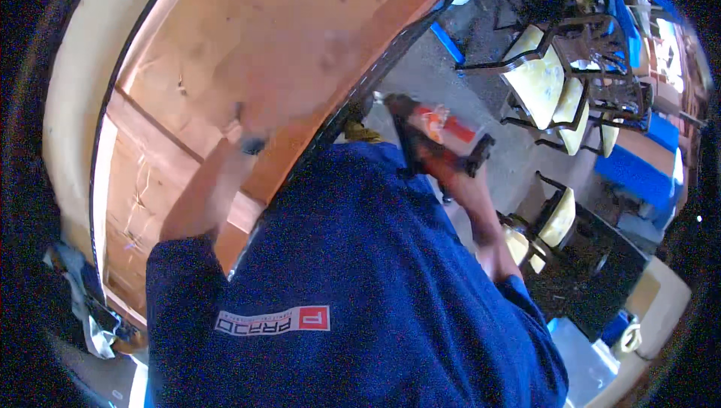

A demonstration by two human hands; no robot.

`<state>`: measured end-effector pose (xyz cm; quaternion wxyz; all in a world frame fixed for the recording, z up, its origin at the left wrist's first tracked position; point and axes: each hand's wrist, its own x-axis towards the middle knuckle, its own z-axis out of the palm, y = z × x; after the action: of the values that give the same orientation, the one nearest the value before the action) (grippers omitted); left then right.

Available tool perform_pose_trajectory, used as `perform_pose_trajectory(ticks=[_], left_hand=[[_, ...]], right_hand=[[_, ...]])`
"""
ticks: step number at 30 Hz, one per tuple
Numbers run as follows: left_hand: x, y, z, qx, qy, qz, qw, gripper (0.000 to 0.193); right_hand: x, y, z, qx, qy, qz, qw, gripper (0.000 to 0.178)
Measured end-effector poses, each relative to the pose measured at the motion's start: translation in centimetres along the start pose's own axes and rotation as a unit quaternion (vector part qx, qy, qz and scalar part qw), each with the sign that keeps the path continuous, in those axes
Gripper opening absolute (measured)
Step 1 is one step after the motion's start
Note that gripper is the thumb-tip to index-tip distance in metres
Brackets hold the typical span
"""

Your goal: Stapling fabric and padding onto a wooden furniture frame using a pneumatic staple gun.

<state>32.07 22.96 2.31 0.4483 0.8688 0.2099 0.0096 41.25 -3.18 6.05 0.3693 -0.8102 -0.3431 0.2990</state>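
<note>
Navy shirt nearest camera. Right hand wrapped round red-and-black tool. Tool lies up and slightly left of that hand, just right of wooden frame; long axis slants upper left to lower right, upper-left end toward frame, contact unclear. Left hand across frame's rail, over tan panel, well apart from tool; blurred, cannot tell whether grasping. Right hand nearer chairs.

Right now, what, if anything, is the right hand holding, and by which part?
A red-and-black tool, held in the right hand, apparently by its handle; blur hides the exact grip.
</note>
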Motion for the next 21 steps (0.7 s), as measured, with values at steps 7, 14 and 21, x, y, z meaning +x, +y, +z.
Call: perform_pose_trajectory(ticks=[7,14,21], left_hand=[[7.9,3.7,4.1,0.005,-0.006,0.035,0.999,0.024],[14.4,6.8,7.1,0.113,0.086,0.141,0.98,0.022],[12.0,7.9,8.8,0.217,0.171,0.093,0.957,0.025]], right_hand=[[-0.6,6.7,-3.9,0.232,0.127,0.204,0.943,0.041],[2.5,13.1,-4.4,0.282,0.162,0.093,0.941,0.039],[6.3,11.2,-7.8,0.287,0.106,0.161,0.938,0.04]])
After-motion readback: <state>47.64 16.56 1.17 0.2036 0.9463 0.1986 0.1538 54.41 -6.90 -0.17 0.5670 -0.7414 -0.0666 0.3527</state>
